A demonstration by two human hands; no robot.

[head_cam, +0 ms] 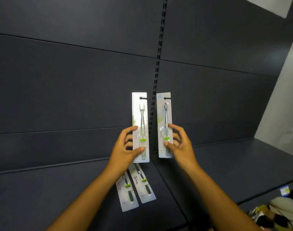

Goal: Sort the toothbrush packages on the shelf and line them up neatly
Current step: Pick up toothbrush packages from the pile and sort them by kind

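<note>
Two upright packages, heads up, left hand (125, 147) pinching green toothbrush package (140, 127); right hand (180, 144) pinching blue toothbrush package (165, 124)

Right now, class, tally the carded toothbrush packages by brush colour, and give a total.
Pale green toothbrush package, held upright in the left hand: 1
Blue toothbrush package, held upright in the right hand: 1
Dark-handled toothbrush packages lying on the dark shelf, one beside the other: 2
Total: 4

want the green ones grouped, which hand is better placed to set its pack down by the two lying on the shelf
Left, likely. The left hand holds the green toothbrush pack right above the two lying packs; the right hand holds the blue pack farther off.
</note>
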